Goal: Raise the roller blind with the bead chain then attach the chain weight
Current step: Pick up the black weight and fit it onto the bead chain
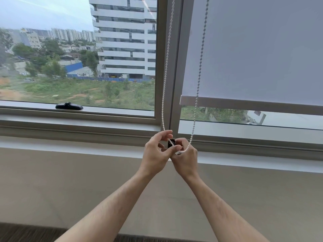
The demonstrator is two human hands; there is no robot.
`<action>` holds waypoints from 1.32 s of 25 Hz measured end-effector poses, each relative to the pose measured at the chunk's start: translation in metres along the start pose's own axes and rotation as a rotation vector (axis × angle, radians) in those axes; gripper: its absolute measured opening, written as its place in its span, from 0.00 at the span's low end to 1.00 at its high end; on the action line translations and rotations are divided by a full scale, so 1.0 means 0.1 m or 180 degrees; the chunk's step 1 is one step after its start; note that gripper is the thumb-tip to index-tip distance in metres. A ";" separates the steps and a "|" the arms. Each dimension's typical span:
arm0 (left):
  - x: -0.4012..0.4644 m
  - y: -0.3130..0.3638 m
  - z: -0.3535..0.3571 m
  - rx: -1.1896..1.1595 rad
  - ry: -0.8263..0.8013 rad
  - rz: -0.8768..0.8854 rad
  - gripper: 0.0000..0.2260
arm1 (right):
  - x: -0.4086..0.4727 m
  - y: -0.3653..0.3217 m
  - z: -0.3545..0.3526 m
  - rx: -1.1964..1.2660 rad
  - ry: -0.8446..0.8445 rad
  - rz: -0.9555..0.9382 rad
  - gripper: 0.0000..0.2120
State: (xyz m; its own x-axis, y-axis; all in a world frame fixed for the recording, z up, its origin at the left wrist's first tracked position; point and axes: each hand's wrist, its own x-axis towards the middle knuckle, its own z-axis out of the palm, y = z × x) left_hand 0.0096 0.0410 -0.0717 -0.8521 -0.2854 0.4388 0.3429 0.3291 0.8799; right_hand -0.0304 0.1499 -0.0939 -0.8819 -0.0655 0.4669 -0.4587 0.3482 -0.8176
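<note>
Below the window sill (87, 140), both hands meet: right hand (186, 158) clasps the black chain weight (171, 143); left hand (157, 152) pinches the bead chain (165, 81) at its top. Beyond, the roller blind (253, 49) hangs partly raised.

- We count two hands, left (155, 151) and right (186, 157), touching.
- One black chain weight (171, 143) between them.
- One bead chain (166, 70), two strands rising above them.
- One roller blind (262, 49), up right.
- One black window handle (69, 106), up left.

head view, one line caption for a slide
Both hands fit the black chain weight onto the bead chain loop.
</note>
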 end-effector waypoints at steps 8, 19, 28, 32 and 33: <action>-0.04 0.07 -0.02 -0.0547 -0.0089 -0.0281 0.24 | -0.04 -0.12 0.01 0.0167 0.0113 -0.0095 0.09; 0.00 0.05 -0.14 -0.1068 -0.0360 -0.0564 0.19 | -0.07 -0.09 0.04 0.0349 -0.0062 -0.0226 0.14; 0.06 -0.03 -0.23 -0.1150 -0.0413 -0.0584 0.21 | -0.12 0.75 -0.07 0.0080 -0.0221 0.0790 0.11; 0.09 0.00 -0.27 -0.1145 -0.0448 -0.0609 0.23 | 0.01 1.07 -0.01 -0.0395 -0.0065 0.1046 0.07; 0.10 0.01 -0.27 -0.1130 -0.0450 -0.0598 0.24 | 0.06 1.14 0.02 -0.0503 -0.0052 0.1098 0.08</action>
State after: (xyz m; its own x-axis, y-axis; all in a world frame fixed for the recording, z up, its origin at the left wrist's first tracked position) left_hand 0.0123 0.0138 -0.0616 -0.9501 -0.1766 0.2572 0.2704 -0.0544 0.9612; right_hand -0.0879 0.1871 -0.1852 -0.9837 0.0664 0.1669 -0.1132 0.4922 -0.8631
